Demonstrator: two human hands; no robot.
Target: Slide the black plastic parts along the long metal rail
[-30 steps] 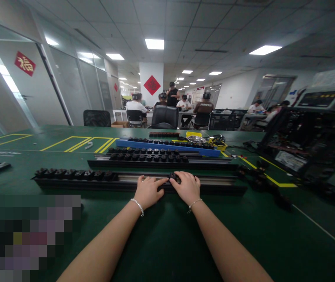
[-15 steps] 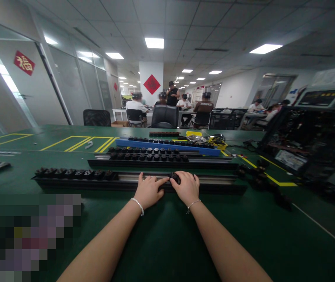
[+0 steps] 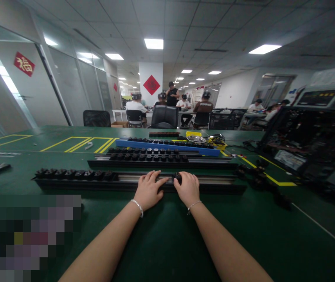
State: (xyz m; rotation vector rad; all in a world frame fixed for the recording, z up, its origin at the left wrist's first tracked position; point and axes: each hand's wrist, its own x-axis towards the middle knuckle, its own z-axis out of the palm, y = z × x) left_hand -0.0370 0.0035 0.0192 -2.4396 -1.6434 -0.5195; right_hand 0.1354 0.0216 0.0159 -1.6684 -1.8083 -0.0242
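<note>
My left hand (image 3: 148,191) lies open, fingers spread on the long black metal rail (image 3: 217,183); my right hand (image 3: 187,188) seems to pinch a small black round knob (image 3: 178,177) on it.

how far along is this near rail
Done: a row of black pieces fills the left end of the near rail. In hand: right hand holds one piece mid-rail, left hand beside it. Left: the rail's right stretch is bare; loose pieces lie nearby.

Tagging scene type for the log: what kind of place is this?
Probably an assembly workshop in an open-plan office: green work table with yellow marking lines, black rails loaded with small black parts, people seated at tables behind.
</note>
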